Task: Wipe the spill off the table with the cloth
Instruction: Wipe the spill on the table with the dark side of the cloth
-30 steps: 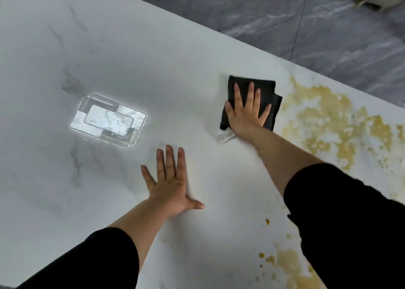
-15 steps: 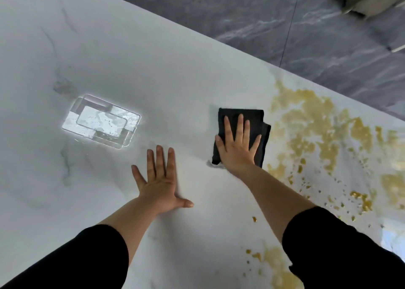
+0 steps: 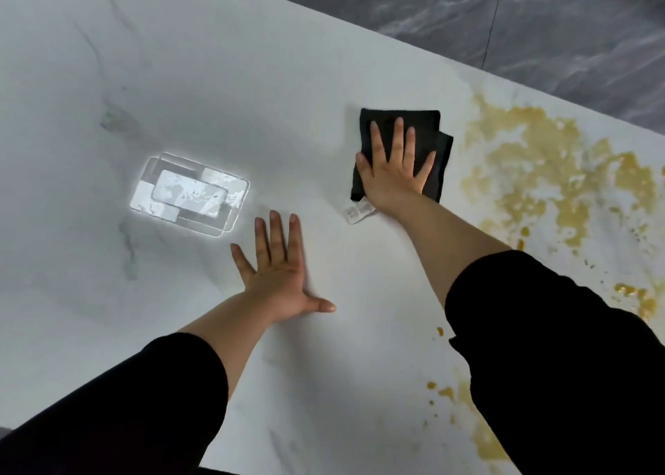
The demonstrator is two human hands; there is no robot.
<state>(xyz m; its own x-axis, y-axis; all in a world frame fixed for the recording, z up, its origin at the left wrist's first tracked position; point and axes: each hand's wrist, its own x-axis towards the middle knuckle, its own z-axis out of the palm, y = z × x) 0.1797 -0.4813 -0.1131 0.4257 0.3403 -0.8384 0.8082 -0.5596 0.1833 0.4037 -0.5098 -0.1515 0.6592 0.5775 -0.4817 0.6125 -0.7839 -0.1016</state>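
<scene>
A folded black cloth lies flat on the white marble table, with a small white label sticking out at its near left corner. My right hand presses on the cloth with straight, spread fingers. A yellow-brown spill spreads over the table just right of the cloth, apart from it, and more of the yellow-brown spill shows near my right sleeve. My left hand rests flat on the bare table, fingers spread, holding nothing.
A bright rectangular light reflection shines on the tabletop left of my left hand. The table's far edge runs diagonally, with dark grey marbled floor beyond it. My black sleeves cover the lower frame.
My right hand slid the cloth toward me and then back away again, staying just left of the spill. My left hand has stayed flat in place.
</scene>
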